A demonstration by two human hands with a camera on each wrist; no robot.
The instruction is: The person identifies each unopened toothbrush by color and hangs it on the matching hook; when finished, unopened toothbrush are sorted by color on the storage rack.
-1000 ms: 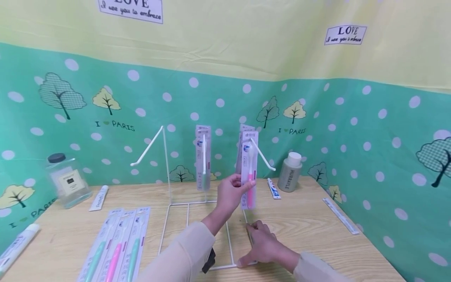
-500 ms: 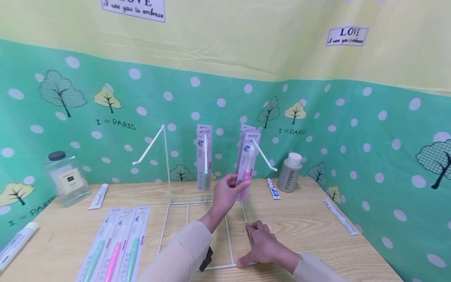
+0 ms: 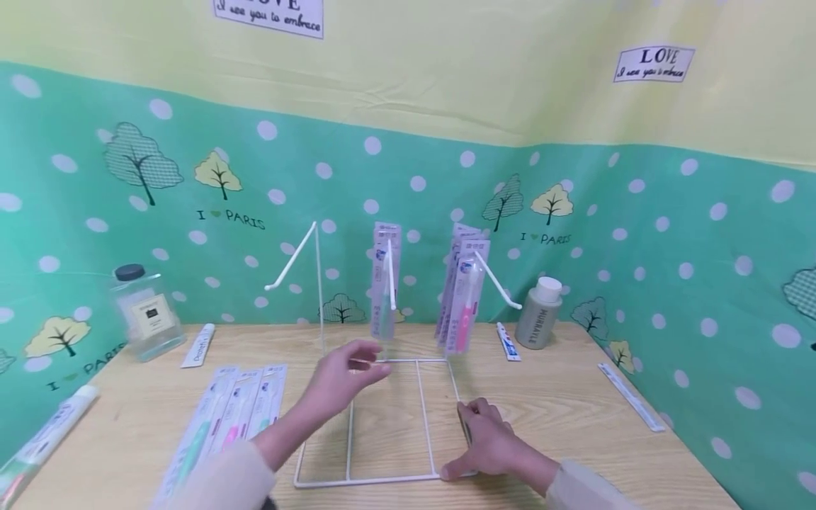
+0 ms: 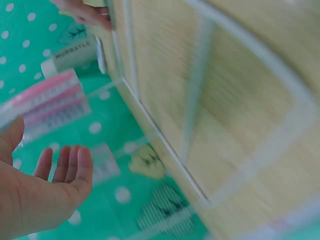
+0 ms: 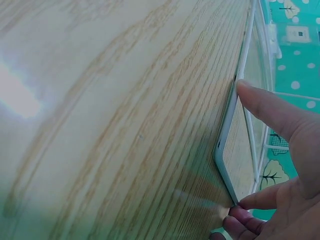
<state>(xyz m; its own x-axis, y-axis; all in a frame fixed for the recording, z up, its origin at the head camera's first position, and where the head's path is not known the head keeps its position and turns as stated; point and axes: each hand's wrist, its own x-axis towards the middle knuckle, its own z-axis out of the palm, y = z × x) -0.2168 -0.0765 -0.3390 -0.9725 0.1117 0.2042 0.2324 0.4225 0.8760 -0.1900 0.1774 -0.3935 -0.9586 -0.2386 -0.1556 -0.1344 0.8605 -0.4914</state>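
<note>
A white wire display rack [image 3: 370,482] stands on the wooden table with three arms. Packaged toothbrushes [image 3: 467,301] hang from its right arm, the front one pink-handled, and more toothbrush packs [image 3: 385,283] hang from the middle arm. Nothing hangs on the left arm [image 3: 290,256]. My left hand [image 3: 341,379] is in the air over the rack's base, fingers loosely bent and holding nothing; in the left wrist view it lies apart from the pink toothbrush packs [image 4: 55,102]. My right hand [image 3: 491,440] grips the front right corner of the base, thumb and fingers on the wire [image 5: 227,130].
Three toothbrush packs [image 3: 239,407] lie left of the rack, partly behind my left sleeve. A glass bottle [image 3: 149,319], toothpaste tubes [image 3: 199,346] and a grey bottle [image 3: 538,315] are around the rack. A narrow white pack [image 3: 631,397] lies at right. Patterned cloth hangs behind.
My left hand has pushed the pink toothbrush pack back along the right arm, let it go and moved left. My right hand keeps its grip on the base. The view has turned slightly left.
</note>
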